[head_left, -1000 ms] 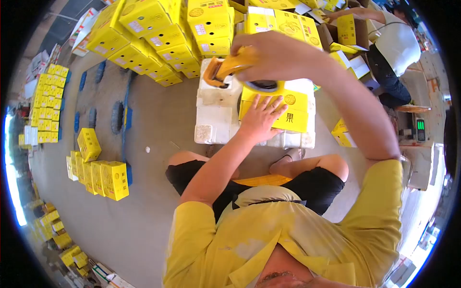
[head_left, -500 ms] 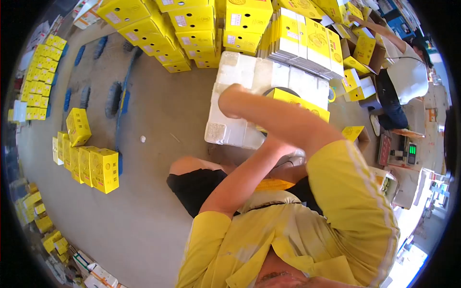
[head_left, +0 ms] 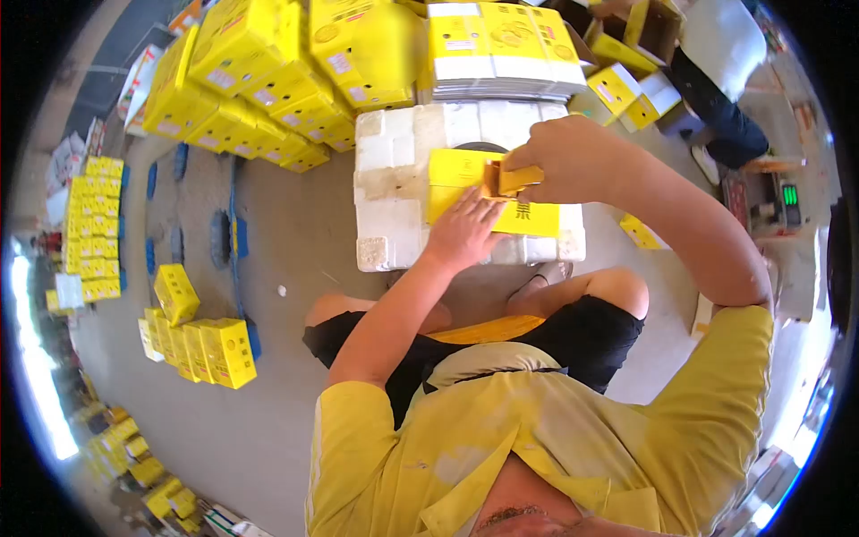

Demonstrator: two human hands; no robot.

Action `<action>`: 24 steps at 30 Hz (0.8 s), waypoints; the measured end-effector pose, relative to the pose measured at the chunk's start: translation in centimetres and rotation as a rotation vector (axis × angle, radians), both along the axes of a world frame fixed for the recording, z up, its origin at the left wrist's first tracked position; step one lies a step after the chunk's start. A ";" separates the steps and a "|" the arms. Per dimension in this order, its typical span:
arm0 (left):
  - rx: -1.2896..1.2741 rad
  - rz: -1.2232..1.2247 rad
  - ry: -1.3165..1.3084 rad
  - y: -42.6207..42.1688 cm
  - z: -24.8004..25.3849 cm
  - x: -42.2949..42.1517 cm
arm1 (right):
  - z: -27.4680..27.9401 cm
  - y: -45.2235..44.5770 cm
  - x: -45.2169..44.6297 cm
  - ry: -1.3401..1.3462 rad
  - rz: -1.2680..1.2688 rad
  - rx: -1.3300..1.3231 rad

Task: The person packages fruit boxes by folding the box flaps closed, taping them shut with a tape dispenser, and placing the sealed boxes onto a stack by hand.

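A yellow box with dark print lies on a white foam block in front of me. My left hand rests on the box's left part with its fingers spread. My right hand is wrapped round an orange tape dispenser, which sits against the top of the box, just right of my left fingertips. Behind the box, part of a dark round shape shows on the foam; what it is I cannot make out.
Flat cardboard sheets are stacked behind the foam block. Yellow boxes are piled at the back left, others stand on the floor at left. Another person is at the upper right, near open boxes.
My right hand was raised over the foam block's left side and has come right and down onto the box with the dispenser. The view has also shifted.
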State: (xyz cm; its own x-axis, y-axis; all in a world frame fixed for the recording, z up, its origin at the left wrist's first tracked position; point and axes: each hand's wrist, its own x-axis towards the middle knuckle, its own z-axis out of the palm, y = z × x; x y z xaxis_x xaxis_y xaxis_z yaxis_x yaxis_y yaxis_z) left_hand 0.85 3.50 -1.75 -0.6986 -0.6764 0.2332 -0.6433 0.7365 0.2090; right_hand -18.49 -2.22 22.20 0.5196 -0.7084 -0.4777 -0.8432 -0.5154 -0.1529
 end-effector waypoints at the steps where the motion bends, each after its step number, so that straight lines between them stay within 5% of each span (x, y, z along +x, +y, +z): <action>1: -0.014 0.018 0.015 0.1 0.2 -0.1 | -0.6 0.8 -1.7 -0.095 0.003 -0.075; 3: 0.090 0.050 0.031 0.3 0.4 -0.4 | -2.8 2.6 -5.7 -0.281 -0.059 -0.123; 6: -0.177 -0.031 0.097 -0.2 0.3 -0.7 | -6.4 5.8 -13.0 -0.399 -0.151 -0.193; 10: -0.221 -0.089 0.109 -0.5 -0.1 -0.2 | -13.9 7.8 -22.6 -0.445 -0.214 -0.270; 12: -0.210 -0.128 0.117 -0.4 0.2 -0.5 | -18.2 7.2 -23.6 -0.265 -0.244 -0.130; 15: -0.244 -0.065 0.141 0.2 -0.2 -0.9 | -22.4 3.4 -17.4 -0.391 -0.071 -0.209; 16: -0.266 -0.058 0.195 0.0 -0.3 -1.8 | -24.8 0.5 -12.4 -0.119 -0.038 -0.338; 20: -0.225 0.025 0.442 2.2 -1.8 -5.3 | -17.1 -2.2 -10.6 0.055 -0.271 -0.172; 24: 0.102 -0.091 0.591 3.7 1.2 -8.5 | -8.0 -6.3 -10.9 -0.045 -0.332 -0.177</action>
